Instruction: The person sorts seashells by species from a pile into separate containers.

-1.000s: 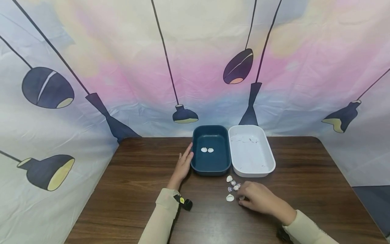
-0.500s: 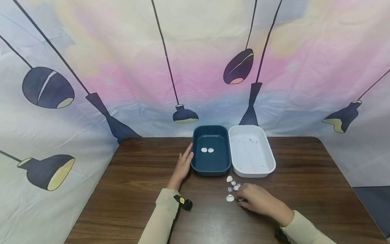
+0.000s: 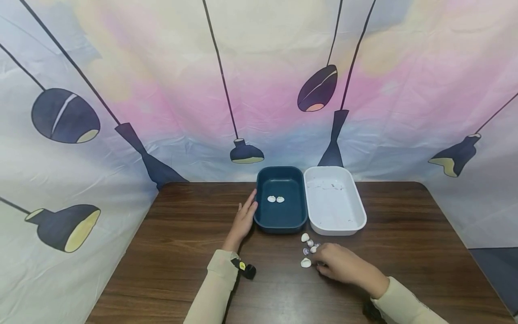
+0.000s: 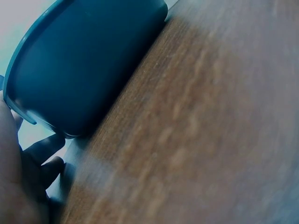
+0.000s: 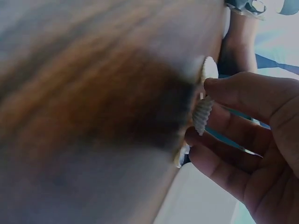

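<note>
- Two white shells [image 3: 271, 199] lie inside the teal tray [image 3: 281, 220], to the right of the left hand [image 3: 242, 220]; I judge them laid side by side on purpose.
- The left hand holds nothing, its fingers stretched against the tray's outer wall; from my end that reads as steadying.
- The right hand [image 3: 340, 263] is narrow, pinching a ridged shell [image 5: 202, 114] between thumb and fingertip, probably because edges suit so thin a piece. Whether it clears the bench [image 3: 182, 225] I can't tell.
- Loose shells [image 3: 305, 237], white and purplish, cluster just beyond that hand's fingertips, likely for easy picking.
- The white tray [image 3: 337, 207] sits ahead of the right hand, right beside the teal one, I suppose for reach.
</note>
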Available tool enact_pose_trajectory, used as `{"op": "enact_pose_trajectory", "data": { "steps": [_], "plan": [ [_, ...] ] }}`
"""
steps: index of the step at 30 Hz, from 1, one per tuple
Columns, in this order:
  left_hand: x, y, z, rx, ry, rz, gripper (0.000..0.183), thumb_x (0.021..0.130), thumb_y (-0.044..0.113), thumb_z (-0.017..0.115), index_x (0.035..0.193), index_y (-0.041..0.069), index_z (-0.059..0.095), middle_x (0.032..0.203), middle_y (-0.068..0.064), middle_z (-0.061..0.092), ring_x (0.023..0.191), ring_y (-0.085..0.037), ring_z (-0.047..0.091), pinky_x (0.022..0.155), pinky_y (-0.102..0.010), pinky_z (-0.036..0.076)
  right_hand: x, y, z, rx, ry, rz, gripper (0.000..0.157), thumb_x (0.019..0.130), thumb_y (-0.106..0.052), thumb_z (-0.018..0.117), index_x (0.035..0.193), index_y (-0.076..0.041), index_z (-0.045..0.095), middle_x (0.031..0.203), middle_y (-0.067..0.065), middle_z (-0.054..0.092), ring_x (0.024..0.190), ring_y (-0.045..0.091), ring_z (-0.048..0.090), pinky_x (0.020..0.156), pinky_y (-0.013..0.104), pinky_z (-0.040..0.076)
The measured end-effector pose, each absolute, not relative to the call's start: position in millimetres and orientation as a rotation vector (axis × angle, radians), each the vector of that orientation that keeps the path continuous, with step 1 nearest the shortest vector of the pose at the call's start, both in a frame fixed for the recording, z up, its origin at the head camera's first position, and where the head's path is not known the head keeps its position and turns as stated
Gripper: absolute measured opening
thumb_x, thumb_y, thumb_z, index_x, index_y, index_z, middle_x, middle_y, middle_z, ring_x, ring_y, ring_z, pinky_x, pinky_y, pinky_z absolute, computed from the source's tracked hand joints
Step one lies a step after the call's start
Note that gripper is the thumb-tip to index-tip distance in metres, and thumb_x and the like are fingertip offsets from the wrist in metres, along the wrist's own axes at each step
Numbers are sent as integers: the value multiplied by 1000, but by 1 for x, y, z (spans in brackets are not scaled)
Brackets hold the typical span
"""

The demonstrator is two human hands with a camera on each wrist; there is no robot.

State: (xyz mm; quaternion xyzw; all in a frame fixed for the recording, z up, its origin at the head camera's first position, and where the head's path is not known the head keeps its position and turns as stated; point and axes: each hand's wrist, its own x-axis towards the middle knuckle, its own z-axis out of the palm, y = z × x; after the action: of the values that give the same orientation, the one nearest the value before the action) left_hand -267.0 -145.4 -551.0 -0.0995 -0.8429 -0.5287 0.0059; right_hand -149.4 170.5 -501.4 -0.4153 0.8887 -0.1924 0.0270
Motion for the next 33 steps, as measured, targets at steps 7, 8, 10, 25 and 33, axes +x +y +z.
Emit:
{"op": "enact_pose_trajectory", "data": {
  "steps": [7,8,10,25,33],
  "plan": [
    [-268,-145,-552,-320,-2625,-1665,58,115,47,35,169,25,31,170,-4,34,158,-34,28,129,-55,-6,-154,166,-487,-1345,2736,-589,13,85,-1,79,82,-14,79,78,-12,69,72,-3,57,64,24,55],
    [-268,-144,-552,-322,-2625,-1662,58,115,47,35,169,25,31,170,-4,34,158,-34,28,129,-55,-6,-155,165,-485,-1366,2746,-592,12,85,-1,79,83,-14,79,79,-11,69,73,-2,58,64,24,55],
    [-268,-144,-552,-324,-2626,-1656,58,115,47,35,169,25,31,170,-4,34,158,-32,28,130,-53,-6,-157,164,-480,-1403,2758,-595,12,85,-2,78,82,-13,78,78,-11,67,72,-2,56,64,23,54],
    [-268,-145,-551,-316,-2627,-1659,56,116,43,36,168,25,32,170,-3,35,157,-31,31,130,-51,-4,-184,146,-442,-1386,2790,-627,14,92,2,74,93,-10,80,84,-5,70,76,5,62,72,28,57],
    [-269,-145,-552,-335,-2627,-1649,56,116,43,35,168,23,31,170,-3,34,157,-30,31,130,-52,-6,-197,143,-437,-1422,2799,-650,14,93,3,72,94,-9,80,85,-3,69,78,8,65,74,29,59]
  ]
}}
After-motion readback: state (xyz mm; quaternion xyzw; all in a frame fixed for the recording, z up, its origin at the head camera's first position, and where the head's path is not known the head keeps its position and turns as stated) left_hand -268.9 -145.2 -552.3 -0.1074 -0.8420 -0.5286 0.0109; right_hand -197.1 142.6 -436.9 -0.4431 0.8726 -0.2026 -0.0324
